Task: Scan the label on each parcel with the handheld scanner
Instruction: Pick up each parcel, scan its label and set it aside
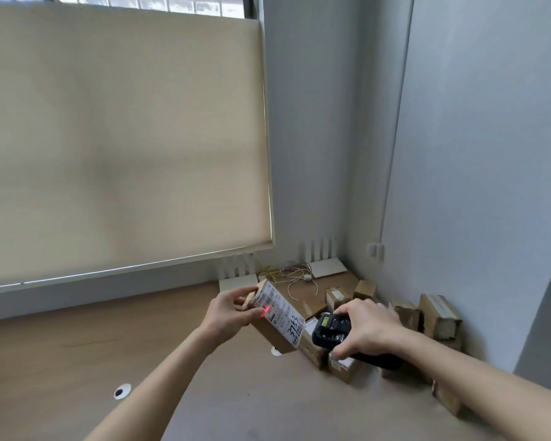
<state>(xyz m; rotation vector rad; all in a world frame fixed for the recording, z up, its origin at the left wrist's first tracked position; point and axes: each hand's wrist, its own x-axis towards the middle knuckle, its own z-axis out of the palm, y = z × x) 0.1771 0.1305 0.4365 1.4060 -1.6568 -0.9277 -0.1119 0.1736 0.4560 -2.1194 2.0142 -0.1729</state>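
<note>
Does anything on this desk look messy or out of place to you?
Yes. A loose tangle of cables sprawls across the desk by the window, and the parcels near the wall sit jumbled at odd angles rather than stacked.

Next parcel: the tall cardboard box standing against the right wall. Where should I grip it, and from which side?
Judging by its pose, grip the tall cardboard box across its two broad faces near the top, coming from above. It stands upright against the wall, with smaller parcels crowding its left side, so only the top looks free. The right hand holds the handheld scanner; the left hand holds the labelled parcel.
</note>
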